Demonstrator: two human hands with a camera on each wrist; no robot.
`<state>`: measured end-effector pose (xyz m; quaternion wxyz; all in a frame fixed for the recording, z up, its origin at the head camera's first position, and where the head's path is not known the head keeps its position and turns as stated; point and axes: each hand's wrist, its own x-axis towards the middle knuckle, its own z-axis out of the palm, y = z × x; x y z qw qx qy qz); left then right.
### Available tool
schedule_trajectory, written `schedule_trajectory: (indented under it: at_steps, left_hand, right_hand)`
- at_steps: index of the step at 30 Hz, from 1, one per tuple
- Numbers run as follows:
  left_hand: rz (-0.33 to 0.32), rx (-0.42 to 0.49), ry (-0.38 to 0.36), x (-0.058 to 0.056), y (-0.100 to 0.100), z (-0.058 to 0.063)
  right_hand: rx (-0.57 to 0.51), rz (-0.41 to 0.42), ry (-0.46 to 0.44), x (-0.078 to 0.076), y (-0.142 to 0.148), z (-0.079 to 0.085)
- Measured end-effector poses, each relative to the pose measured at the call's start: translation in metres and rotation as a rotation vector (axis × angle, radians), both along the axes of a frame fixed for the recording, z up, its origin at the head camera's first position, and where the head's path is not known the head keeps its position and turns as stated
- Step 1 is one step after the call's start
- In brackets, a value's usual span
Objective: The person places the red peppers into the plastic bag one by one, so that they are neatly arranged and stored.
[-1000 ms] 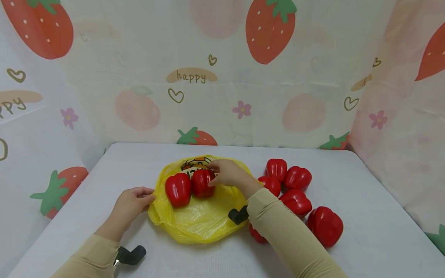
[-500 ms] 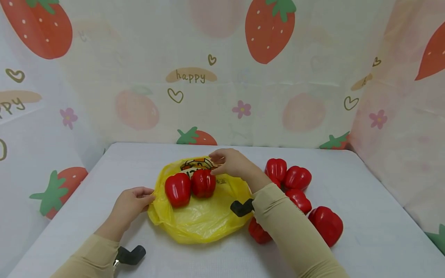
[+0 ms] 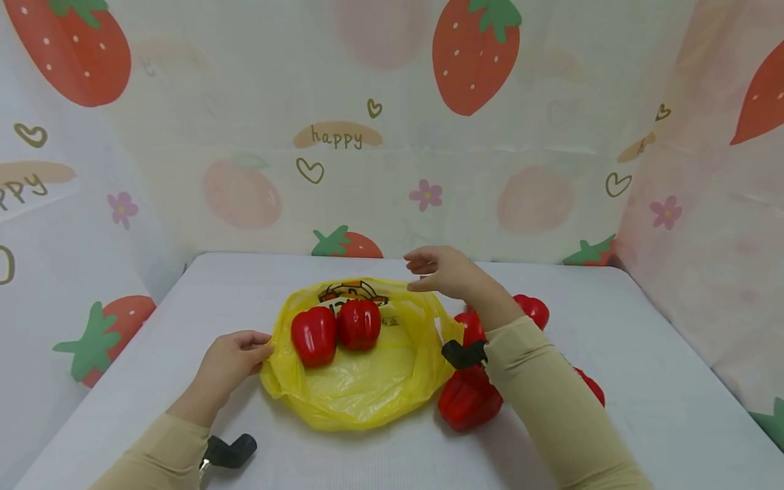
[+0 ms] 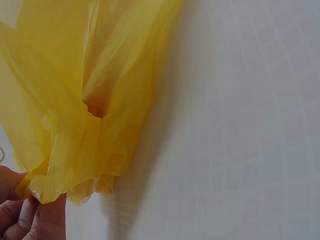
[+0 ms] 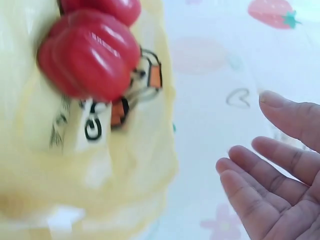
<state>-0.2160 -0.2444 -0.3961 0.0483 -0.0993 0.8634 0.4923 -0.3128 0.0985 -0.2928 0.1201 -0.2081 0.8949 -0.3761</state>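
A yellow plastic bag (image 3: 367, 395) lies spread with its mouth open on the table. Inside it two red bell peppers sit side by side, one on the left (image 3: 314, 336) and one on the right (image 3: 358, 325). My left hand (image 3: 233, 361) pinches the bag's left rim between thumb and fingers; the left wrist view shows the gathered plastic (image 4: 45, 185) in that grip. Above the bag's far right rim, my right hand (image 3: 450, 273) hovers with fingers loosely extended, holding nothing. In the right wrist view its fingers (image 5: 260, 200) are apart from the bag.
Right of the bag several more red bell peppers lie on the white table (image 3: 661, 408), partly hidden by the right sleeve (image 3: 551, 401). The nearest pepper (image 3: 468, 400) is beside the bag's right edge. A printed strawberry cloth (image 3: 465, 156) stands behind the table.
My right hand has let go of the right pepper in the bag and moved up and right. The bag's right side has spread outward. My left hand stays at the rim.
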Motion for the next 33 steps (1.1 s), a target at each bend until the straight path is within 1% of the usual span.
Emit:
schedule_trajectory:
  at_steps: [6, 9, 12, 16, 24, 27, 31, 33]
  left_hand:
    - [0.004, -0.009, -0.004, 0.0, 0.001, 0.0]
    - [0.006, -0.011, -0.003, 0.0, 0.001, 0.0]
    - [0.006, -0.012, 0.002, 0.0, 0.001, -0.001]
    - [0.005, -0.009, 0.007, 0.0, 0.0, -0.002]
    - [0.01, -0.009, 0.004, -0.002, -0.001, -0.004]
    - [0.011, -0.008, 0.006, -0.001, -0.002, -0.005]
    - [0.009, -0.008, 0.009, -0.001, -0.002, -0.005]
    - [0.008, -0.006, 0.01, -0.001, -0.002, -0.005]
  right_hand:
    - [-0.004, -0.042, 0.028, -0.005, 0.035, 0.001]
    - [0.012, -0.078, 0.041, -0.006, 0.054, -0.001]
    - [0.036, -0.126, 0.037, -0.006, 0.07, -0.001]
    - [0.053, -0.164, 0.023, -0.006, 0.09, -0.003]
    - [0.113, -0.164, 0.023, -0.006, 0.127, -0.014]
    - [0.12, -0.157, 0.029, -0.007, 0.14, -0.018]
    - [0.139, -0.148, 0.041, -0.008, 0.155, -0.022]
    - [0.161, -0.155, 0.031, -0.008, 0.16, -0.024]
